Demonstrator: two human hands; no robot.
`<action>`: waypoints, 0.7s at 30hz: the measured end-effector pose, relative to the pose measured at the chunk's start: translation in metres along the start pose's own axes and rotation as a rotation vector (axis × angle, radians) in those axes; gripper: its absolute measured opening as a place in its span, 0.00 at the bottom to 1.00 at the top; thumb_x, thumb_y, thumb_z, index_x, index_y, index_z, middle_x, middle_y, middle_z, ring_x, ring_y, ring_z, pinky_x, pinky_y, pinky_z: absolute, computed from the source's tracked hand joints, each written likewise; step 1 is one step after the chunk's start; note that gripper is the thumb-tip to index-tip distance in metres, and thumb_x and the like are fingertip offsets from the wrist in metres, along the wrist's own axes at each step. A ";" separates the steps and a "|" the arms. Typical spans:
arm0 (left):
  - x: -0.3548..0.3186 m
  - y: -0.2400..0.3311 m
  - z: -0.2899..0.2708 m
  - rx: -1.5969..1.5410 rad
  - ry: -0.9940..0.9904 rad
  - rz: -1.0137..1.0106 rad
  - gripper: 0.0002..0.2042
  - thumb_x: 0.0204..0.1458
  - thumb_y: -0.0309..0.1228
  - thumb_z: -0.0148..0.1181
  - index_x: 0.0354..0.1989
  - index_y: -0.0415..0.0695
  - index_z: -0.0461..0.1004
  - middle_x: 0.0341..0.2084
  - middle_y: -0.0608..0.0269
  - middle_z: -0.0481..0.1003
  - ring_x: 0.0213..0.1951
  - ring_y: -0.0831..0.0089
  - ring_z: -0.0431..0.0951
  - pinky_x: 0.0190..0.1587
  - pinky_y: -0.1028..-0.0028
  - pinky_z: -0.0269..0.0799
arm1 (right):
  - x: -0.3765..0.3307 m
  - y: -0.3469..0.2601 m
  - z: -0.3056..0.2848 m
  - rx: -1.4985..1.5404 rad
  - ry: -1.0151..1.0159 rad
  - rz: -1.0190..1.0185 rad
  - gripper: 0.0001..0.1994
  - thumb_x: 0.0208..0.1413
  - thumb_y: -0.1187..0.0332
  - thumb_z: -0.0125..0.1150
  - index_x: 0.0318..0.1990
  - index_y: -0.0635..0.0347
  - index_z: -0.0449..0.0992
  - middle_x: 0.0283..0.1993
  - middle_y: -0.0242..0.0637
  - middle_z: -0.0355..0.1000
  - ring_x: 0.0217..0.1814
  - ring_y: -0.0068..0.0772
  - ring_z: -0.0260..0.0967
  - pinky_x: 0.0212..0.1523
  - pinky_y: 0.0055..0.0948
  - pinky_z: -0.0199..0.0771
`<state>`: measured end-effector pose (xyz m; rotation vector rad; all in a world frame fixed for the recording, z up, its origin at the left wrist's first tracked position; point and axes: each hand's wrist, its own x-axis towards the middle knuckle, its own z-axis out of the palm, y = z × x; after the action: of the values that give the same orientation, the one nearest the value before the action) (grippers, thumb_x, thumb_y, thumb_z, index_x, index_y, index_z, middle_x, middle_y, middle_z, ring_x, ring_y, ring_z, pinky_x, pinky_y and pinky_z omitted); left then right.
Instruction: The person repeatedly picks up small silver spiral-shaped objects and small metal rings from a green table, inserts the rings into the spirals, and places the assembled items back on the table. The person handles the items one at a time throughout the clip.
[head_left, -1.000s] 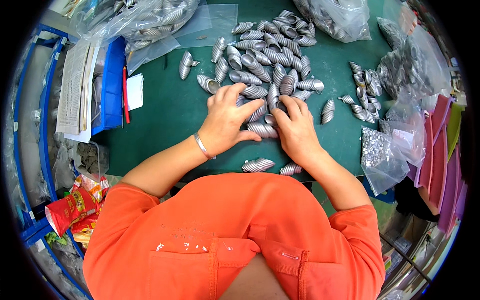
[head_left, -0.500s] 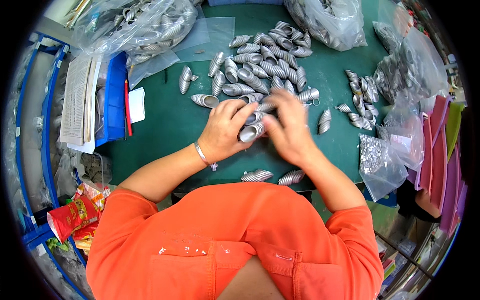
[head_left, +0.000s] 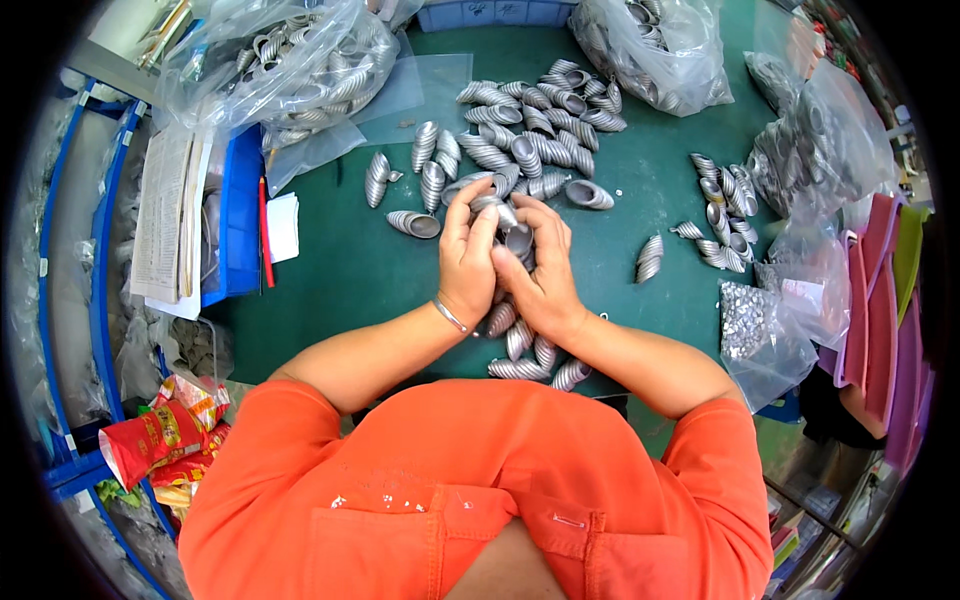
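My left hand (head_left: 468, 262) and my right hand (head_left: 545, 278) are cupped together at mid-table, fingers curled round several grey, spiral-ribbed hollow metal pieces (head_left: 518, 241) with slanted open ends. The palms partly hide these pieces, so their exact number cannot be told. Just beyond my fingertips lies a loose heap of the same ribbed pieces (head_left: 545, 150). Between my wrists and the table's near edge rest several more ribbed pieces (head_left: 519, 367). A single ribbed piece (head_left: 650, 258) lies apart, right of my right hand.
Clear plastic bags (head_left: 330, 75) of ribbed pieces stand at the back left, with another bag (head_left: 660, 60) at the back right. A smaller group (head_left: 725, 210) lies right, by a bag of small metal bits (head_left: 745, 320). A blue bin (head_left: 232, 225) and red pen (head_left: 266, 235) are left.
Both hands have drawn together round several ribbed pieces, my right hand moving left. More pieces now lie at the near edge, and the heap's near side has thinned.
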<state>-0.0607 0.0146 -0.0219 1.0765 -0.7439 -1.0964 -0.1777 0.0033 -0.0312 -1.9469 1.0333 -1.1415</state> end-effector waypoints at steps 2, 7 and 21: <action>0.002 0.013 0.009 0.026 -0.011 0.086 0.15 0.63 0.30 0.42 0.54 0.38 0.67 0.41 0.63 0.71 0.41 0.79 0.69 0.46 0.78 0.66 | 0.013 -0.006 0.009 0.115 0.062 0.122 0.24 0.56 0.58 0.57 0.56 0.62 0.64 0.56 0.46 0.64 0.60 0.49 0.55 0.62 0.42 0.50; 0.020 0.060 0.030 0.079 -0.007 0.407 0.15 0.64 0.32 0.41 0.52 0.36 0.68 0.45 0.60 0.71 0.44 0.77 0.70 0.49 0.76 0.67 | 0.067 -0.039 0.004 0.205 0.225 -0.215 0.17 0.58 0.63 0.53 0.52 0.62 0.70 0.52 0.45 0.65 0.56 0.47 0.58 0.61 0.40 0.52; 0.011 0.056 -0.063 1.108 -0.743 0.545 0.32 0.47 0.50 0.62 0.58 0.45 0.67 0.58 0.50 0.63 0.63 0.46 0.57 0.63 0.54 0.54 | 0.010 0.006 -0.124 -0.271 -0.531 -0.212 0.27 0.53 0.59 0.60 0.60 0.58 0.65 0.64 0.47 0.60 0.67 0.53 0.54 0.67 0.46 0.51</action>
<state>0.0170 0.0281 0.0097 1.2020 -2.2581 -0.5265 -0.2878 -0.0256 0.0189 -2.4382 0.7296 -0.5433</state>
